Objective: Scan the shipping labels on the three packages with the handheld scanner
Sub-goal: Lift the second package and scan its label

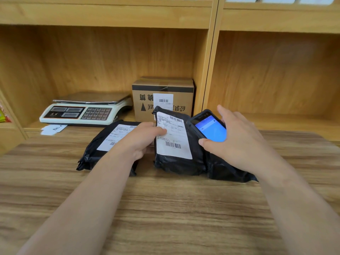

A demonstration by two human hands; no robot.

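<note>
Bare forearms reach in from the near edge of the tabletop point(165, 208) toward the middle black package point(176, 153), which serves as the landmark for everything else. That package is propped up on its lower edge and tilted back, its white shipping label point(173, 137) facing the camera, long axis running up and down, one barcode near the bottom and another near the top. The left hand point(141, 138) steadies it from the left, thumb pressed on the label's left margin and the other fingers closed around the package's left edge. Just right of the package, the right hand point(237, 137) holds the handheld scanner point(209, 127), fingers wrapped around its body, thumb along the near side, index finger raised. Its lit blue screen faces the camera and its top end points up and away, toward the cardboard box point(162, 98) behind the package, not at the label. So the coming move seems to turn on this: the label lies to the left of the scanner and faces the camera, and the right hand would likely need to swing the scanner's head round to face the lower barcode. A second black package point(103, 144) lies flat to the left, label up; a third black one point(228, 170) lies to the right, under the right wrist. The scale point(82, 111) sits behind and left.
</note>
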